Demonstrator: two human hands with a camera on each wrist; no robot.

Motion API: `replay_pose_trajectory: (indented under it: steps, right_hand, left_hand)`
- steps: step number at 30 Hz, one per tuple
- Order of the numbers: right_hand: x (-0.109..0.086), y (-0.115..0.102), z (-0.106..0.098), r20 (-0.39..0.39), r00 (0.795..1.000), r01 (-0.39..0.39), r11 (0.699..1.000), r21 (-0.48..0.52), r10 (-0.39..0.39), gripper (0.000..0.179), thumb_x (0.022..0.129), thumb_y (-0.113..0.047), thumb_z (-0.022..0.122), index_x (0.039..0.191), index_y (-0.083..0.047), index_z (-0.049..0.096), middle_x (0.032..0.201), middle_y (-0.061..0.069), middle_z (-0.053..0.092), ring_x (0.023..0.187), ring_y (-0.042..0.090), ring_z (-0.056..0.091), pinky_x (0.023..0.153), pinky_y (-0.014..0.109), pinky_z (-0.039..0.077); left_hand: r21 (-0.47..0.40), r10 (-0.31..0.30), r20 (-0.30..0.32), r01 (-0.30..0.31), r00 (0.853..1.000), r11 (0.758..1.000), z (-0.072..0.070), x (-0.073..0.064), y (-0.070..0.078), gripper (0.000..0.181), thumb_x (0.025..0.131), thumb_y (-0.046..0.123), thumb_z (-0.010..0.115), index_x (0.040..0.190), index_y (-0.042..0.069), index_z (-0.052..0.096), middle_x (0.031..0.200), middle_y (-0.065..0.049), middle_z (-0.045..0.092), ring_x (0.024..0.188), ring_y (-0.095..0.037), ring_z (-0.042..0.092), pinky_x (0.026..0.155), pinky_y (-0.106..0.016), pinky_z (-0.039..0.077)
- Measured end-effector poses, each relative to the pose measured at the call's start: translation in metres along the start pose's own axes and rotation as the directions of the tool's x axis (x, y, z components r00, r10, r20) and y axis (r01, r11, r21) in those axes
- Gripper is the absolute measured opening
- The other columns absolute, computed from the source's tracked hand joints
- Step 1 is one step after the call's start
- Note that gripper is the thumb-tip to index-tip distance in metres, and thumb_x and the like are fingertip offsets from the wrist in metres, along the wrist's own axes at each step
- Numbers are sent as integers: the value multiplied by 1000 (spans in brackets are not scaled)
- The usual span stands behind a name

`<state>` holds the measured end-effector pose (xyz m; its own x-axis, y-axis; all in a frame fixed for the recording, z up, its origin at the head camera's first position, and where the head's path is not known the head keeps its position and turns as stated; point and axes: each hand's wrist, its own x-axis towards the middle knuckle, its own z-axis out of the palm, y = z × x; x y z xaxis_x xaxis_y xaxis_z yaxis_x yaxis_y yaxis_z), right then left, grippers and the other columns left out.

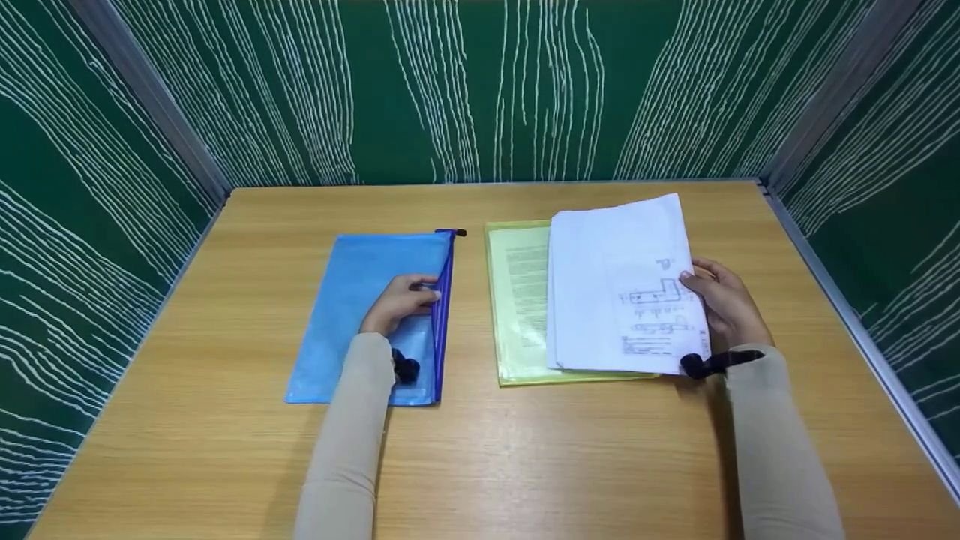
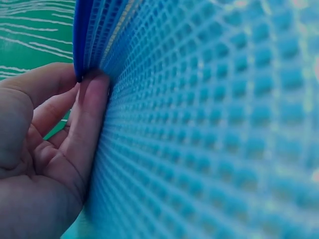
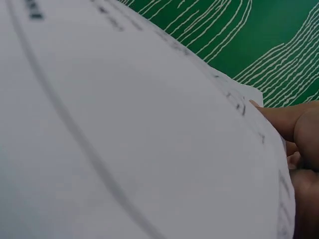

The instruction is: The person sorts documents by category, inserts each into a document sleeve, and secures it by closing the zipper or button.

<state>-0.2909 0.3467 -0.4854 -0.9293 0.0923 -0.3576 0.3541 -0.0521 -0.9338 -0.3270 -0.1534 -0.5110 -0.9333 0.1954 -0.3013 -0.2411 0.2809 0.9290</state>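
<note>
A blue mesh zip pouch point(image 1: 375, 262) lies on the left of the table, its darker blue zip edge facing right. My left hand point(image 1: 401, 301) is over it; in the left wrist view, the thumb and a finger of that hand point(image 2: 50, 129) pinch the pouch's dark edge. On the right, my right hand point(image 1: 726, 300) grips a few white paper sheets point(image 1: 615, 255) by their right edge, thumb on top. The top sheet carries a printed drawing. In the right wrist view the paper point(image 3: 149, 114) bows, with the fingers at its edge partly hidden.
Beneath the sheets lies a yellow-green transparent folder point(image 1: 517, 360) with a printed page inside. A black zip pull point(image 1: 460, 232) sticks out at the pouch's far corner. The wooden table point(image 1: 510, 465) is bordered by green walls point(image 1: 517, 90) with white wavy lines.
</note>
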Motion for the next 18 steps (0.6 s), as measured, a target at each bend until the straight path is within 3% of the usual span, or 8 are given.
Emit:
replay_pose_trajectory:
  steps: [12, 18]
  right_hand:
    - [2, 4, 43, -20, 997, 70, 997, 21, -70, 64, 93, -16, 63, 150, -11, 34, 114, -6, 56, 87, 4, 63, 75, 16, 53]
    - [3, 10, 56, 13, 997, 81, 994, 72, -82, 63, 94, -13, 61, 150, -10, 32, 104, -9, 61, 82, 4, 66, 72, 18, 54]
  left_hand:
    - [-154, -16, -29, 11, 999, 988, 22, 8, 2, 44, 90, 8, 65, 133, 6, 56, 111, -13, 65, 92, -17, 67, 84, -32, 56]
    - [-225, -2, -43, -7, 999, 974, 27, 11, 3, 46, 90, 6, 64, 135, 5, 55, 102, -6, 64, 86, -13, 65, 82, -29, 56]
